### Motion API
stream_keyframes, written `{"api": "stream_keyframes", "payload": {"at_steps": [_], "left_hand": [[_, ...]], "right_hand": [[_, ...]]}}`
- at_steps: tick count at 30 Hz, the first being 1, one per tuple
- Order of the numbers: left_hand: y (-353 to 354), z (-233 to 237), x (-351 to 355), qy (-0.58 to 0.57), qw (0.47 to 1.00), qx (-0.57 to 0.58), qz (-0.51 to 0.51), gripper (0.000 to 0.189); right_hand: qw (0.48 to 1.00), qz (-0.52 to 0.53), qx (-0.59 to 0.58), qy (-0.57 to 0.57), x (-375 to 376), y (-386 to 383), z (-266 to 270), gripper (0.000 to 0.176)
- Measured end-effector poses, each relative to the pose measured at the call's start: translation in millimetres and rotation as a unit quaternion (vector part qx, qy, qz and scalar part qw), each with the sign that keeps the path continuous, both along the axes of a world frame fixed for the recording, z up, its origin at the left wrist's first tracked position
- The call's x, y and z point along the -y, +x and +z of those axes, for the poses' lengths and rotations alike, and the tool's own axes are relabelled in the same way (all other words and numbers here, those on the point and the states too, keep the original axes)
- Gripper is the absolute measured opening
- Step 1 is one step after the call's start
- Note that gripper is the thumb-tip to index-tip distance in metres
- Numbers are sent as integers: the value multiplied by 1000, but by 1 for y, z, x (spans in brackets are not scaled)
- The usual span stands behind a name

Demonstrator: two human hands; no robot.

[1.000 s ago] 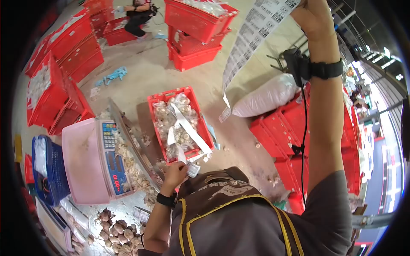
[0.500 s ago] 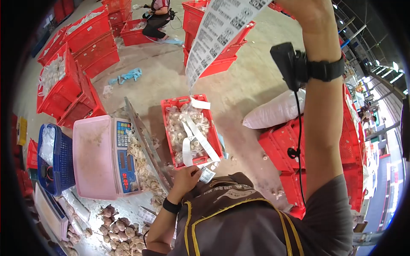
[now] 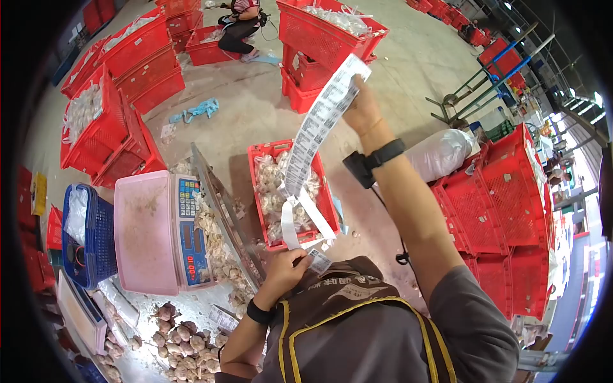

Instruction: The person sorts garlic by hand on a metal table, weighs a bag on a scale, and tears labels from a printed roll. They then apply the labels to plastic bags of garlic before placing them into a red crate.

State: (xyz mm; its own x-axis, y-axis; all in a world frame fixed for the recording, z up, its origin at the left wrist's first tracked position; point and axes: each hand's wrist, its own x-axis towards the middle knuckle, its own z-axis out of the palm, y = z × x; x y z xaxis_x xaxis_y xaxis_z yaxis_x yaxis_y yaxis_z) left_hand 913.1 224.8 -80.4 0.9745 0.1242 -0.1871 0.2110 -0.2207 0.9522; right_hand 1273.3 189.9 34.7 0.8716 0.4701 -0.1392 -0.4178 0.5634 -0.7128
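A long strip of printed labels [image 3: 317,121] slants across the view, and my right hand [image 3: 363,108] pinches its upper end out in front of me. Its lower part twists into blank white backing over a red crate [image 3: 257,217] of bagged garlic [image 3: 269,175]. Close to my apron, my left hand [image 3: 287,271] is closed at the other end of the strip, where a printed label [image 3: 318,260] sticks out beside the fingers.
Left of me stands a pink-topped weighing scale [image 3: 147,233] beside a blue basket [image 3: 99,236]. Loose garlic bulbs [image 3: 185,345] lie on the metal table. Stacked red crates [image 3: 491,210] and a white sack [image 3: 440,153] are at right. A person [image 3: 239,29] crouches far ahead.
My right hand has come down and forward from the top edge, bringing the strip's upper end lower. The strip now hangs slacker over the crate. My left hand stays nearly in place.
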Motion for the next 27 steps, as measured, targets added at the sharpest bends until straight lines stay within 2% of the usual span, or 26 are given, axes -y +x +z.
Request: {"api": "stream_keyframes", "payload": {"at_steps": [2, 5, 7, 8, 10, 12, 15, 16, 18, 19, 20, 22, 23, 24, 25, 27], "left_hand": [[1, 9, 2, -3, 999, -30, -17, 21], [-1, 9, 5, -38, 999, -3, 16, 23], [-6, 17, 1, -71, 996, -50, 31, 22], [-6, 24, -3, -102, 989, -90, 49, 21], [-11, 34, -9, -113, 990, -58, 60, 20], [-17, 56, -15, -156, 985, -15, 68, 17], [-34, 117, -31, -184, 980, -50, 56, 17], [-45, 130, -38, -147, 987, -4, 57, 15], [-69, 147, -48, -234, 960, 142, 60, 9], [-79, 151, -53, -352, 903, 239, 62, 7], [-71, 161, -73, -417, 862, 277, -76, 5], [-62, 181, -80, -440, 809, 369, -126, 12], [-63, 192, -67, -409, 811, 417, -36, 23], [-66, 191, -58, -405, 797, 446, 42, 24], [-69, 187, -58, -404, 800, 442, 41, 24], [-69, 183, -57, -483, 764, 423, 62, 19]], "right_hand": [[999, -13, -29, 20, -2, 5, -37, 29], [998, -44, -48, -25, 5, 1, -91, 28], [978, -58, -4, -203, 15, -7, -114, 31], [978, -56, -1, -199, 19, -15, -116, 31], [968, -51, -56, -240, 23, -29, -116, 32], [974, -33, -76, -213, 25, -27, -121, 33], [980, -4, -126, -156, 24, -9, -126, 34], [986, 11, -97, -133, 21, 1, -120, 34], [992, 24, -67, -107, 12, 13, -96, 35], [993, 28, -48, -106, 9, 18, -79, 35], [994, 32, -26, -106, 6, 20, -62, 35], [995, 36, -11, -97, -2, 20, -40, 35], [995, 36, -9, -91, -4, 14, -40, 35], [994, 56, -4, -91, -7, 13, -52, 35], [995, 55, -9, -89, -11, 6, -68, 35], [986, 84, -57, -132, -17, -10, -103, 32]]}}
